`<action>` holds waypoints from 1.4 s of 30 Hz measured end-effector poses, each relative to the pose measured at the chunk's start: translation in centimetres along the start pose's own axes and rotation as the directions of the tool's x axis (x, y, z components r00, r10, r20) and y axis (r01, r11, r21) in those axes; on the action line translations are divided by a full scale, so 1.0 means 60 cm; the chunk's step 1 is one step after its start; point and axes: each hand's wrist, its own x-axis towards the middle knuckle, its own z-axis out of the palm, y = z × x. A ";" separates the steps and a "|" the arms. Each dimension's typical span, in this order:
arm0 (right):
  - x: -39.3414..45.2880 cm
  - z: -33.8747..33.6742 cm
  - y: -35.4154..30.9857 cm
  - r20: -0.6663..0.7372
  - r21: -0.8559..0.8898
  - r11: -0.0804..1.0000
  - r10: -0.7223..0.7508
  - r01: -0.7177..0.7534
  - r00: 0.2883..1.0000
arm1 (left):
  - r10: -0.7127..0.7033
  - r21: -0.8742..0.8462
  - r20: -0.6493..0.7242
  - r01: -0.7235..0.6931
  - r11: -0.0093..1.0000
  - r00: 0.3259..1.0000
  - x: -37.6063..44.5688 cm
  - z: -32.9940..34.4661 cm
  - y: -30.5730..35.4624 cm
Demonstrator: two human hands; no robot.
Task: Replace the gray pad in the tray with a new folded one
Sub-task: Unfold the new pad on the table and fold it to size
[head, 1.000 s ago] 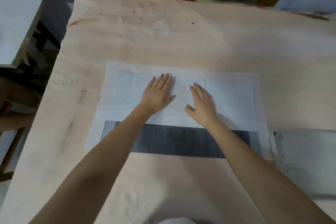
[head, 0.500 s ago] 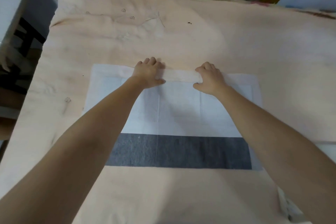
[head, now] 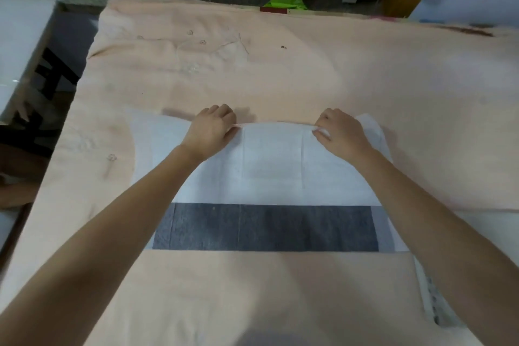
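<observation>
1. The left hand (head: 211, 128) and right hand (head: 338, 132) pinch the pad (head: 275, 168) at its far edge, fingers curled.
2. The pad lies spread on the peach cloth (head: 280, 70), gray strip (head: 266, 227) nearest the person.
3. Folding looks barely begun; no tray identifiable, the swap remains.
</observation>
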 end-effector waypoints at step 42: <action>-0.118 0.131 -0.236 0.216 -0.037 0.979 0.202 -0.199 0.955 | -0.261 -0.003 0.240 0.270 0.963 0.935 -0.131 0.137 0.166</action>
